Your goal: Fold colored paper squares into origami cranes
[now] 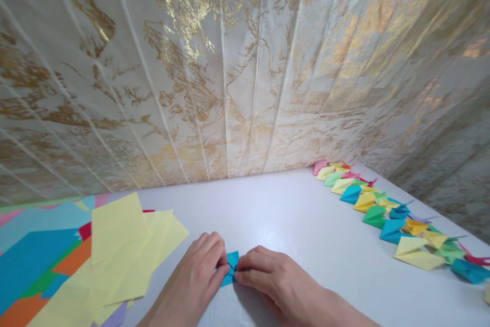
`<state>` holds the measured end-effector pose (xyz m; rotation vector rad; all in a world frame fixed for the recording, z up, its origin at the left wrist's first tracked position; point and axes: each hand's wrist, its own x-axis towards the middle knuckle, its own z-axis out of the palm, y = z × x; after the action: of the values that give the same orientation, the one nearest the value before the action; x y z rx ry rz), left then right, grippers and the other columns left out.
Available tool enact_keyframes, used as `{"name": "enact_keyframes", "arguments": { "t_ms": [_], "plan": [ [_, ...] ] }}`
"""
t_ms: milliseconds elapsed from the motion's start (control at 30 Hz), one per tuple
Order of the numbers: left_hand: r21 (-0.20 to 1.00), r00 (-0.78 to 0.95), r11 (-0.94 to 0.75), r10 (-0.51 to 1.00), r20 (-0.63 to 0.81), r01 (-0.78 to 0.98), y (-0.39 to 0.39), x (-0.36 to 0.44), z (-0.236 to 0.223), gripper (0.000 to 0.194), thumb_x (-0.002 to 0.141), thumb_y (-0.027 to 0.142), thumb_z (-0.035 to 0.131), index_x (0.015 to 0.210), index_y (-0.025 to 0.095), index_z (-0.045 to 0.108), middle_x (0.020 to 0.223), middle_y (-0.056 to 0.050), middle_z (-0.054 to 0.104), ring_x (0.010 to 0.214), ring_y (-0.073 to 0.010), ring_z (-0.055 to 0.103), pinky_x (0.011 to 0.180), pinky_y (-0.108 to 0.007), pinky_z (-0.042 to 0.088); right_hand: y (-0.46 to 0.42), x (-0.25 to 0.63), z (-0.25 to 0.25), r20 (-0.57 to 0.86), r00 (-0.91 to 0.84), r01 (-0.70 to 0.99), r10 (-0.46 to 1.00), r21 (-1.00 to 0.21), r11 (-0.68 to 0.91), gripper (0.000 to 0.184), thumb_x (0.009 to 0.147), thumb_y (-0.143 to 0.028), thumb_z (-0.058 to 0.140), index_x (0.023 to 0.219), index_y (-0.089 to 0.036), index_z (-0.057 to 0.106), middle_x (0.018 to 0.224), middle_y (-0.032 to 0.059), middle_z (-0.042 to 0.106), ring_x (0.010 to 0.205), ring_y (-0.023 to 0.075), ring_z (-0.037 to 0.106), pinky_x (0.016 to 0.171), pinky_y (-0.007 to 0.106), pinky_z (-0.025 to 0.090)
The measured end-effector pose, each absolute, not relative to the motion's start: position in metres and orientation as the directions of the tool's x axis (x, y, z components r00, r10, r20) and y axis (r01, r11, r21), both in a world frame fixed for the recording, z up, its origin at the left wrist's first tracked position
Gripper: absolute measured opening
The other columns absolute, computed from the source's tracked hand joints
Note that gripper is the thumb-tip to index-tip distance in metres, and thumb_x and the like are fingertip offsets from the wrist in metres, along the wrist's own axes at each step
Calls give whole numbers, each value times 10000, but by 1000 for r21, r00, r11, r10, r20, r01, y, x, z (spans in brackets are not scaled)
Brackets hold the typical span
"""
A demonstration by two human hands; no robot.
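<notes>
A small folded piece of blue paper (pixel 231 260) is on the white table (pixel 245 204), between my two hands at the front. My left hand (pixel 201 266) grips its left side, with thumb and fingers pressed together. From the right, my right hand (pixel 271 276) pinches the other side with its fingertips. Parts of the blue paper are hidden under my fingers, so its full shape cannot be made out.
Loose sheets of yellow paper (pixel 118 230) lie overlapping at the left, over blue sheets (pixel 38 260), orange and green ones. Rows of folded paper pieces (pixel 392 230) in several colours run along the right edge. A gold-patterned curtain (pixel 214 72) hangs behind the table.
</notes>
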<state>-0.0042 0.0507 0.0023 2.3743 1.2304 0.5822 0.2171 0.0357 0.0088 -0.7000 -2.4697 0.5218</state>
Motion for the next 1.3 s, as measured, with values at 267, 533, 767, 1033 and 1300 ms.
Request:
{"name": "enact_keyframes", "arguments": {
  "t_ms": [267,533,767,1033,1300],
  "plan": [
    [532,524,-539,828,197,653,51,-3,-2,203,910,71,516,768,210,475,841,-11,547,795,-211,495,715,-331,391,37,217,8,361,-738,386,570,-468,795,332,911,-30,515,1189,-148,652,1057,109,714,902,209,634,790,276,529],
    [562,511,-513,841,178,649,50,-4,-4,210,898,70,511,755,217,463,842,-11,548,804,-212,499,720,-332,393,38,215,7,382,-740,383,554,-437,814,259,914,-18,529,1092,-129,680,1041,90,713,865,190,613,775,264,523],
    [665,468,-448,868,164,598,49,-7,-6,140,899,97,540,856,228,521,893,-4,559,853,-213,524,775,-340,432,36,217,9,333,-761,391,557,-451,802,293,909,0,529,1128,-148,655,1105,81,698,922,184,610,813,260,517],
    [672,482,-468,856,185,574,45,-7,-2,115,976,177,504,943,254,582,947,-3,576,911,-217,533,808,-330,435,32,216,13,282,-791,415,544,-406,814,244,951,-49,508,1139,-125,644,1045,104,686,926,204,600,840,286,524],
    [672,511,-491,838,191,555,43,-9,-1,117,976,182,522,973,267,602,982,-4,571,949,-217,523,840,-322,431,31,223,17,302,-699,373,648,-619,691,462,864,57,450,1217,-156,659,1188,117,692,1068,193,648,909,261,534]
  ]
}}
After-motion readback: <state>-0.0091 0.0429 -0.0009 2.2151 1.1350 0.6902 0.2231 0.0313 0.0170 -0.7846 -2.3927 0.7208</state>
